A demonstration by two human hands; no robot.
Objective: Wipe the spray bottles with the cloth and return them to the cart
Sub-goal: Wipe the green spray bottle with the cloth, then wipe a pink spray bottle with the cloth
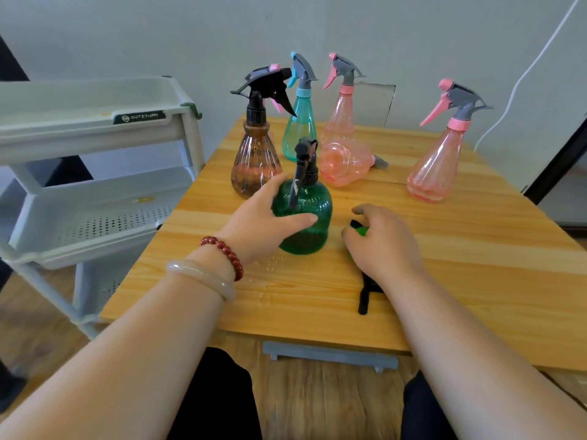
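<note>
Surface: pale wooden table (460, 281) standing against a grey wall, seen from above by a seated person.
Left hand: the left hand (263, 223) is wrapping widely around the green spray bottle (306, 214), with the thumb lying across its near side and the fingers curving around its far left side.
Green spray bottle: standing upright near the table's middle, carrying a black trigger head.
Right hand: the right hand (384, 242) is lying palm down at 3 o'clock from the green bottle, just beside it, with the fingers curling over a bunched cloth (365, 295) and holding it against the table.
Cloth: black with a green patch, mostly hiding under the hand, with a black tail trailing out toward 6 o'clock.
Behind, 11 o'clock: brown bottle (254, 166) standing just beside the left fingers.
Behind, 12 o'clock: teal bottle (298, 128) and upright pink bottle (341, 119) standing, and a fallen pink bottle (343, 163) lying in front of them.
Far right, 2 o'clock: another pink bottle (440, 163) standing well apart.
Cart: white tiered cart (95, 122) standing at 9 o'clock, beside the table's left edge.
Left wrist: wearing a red bead bracelet (227, 254) and a pale bangle (203, 277).
</note>
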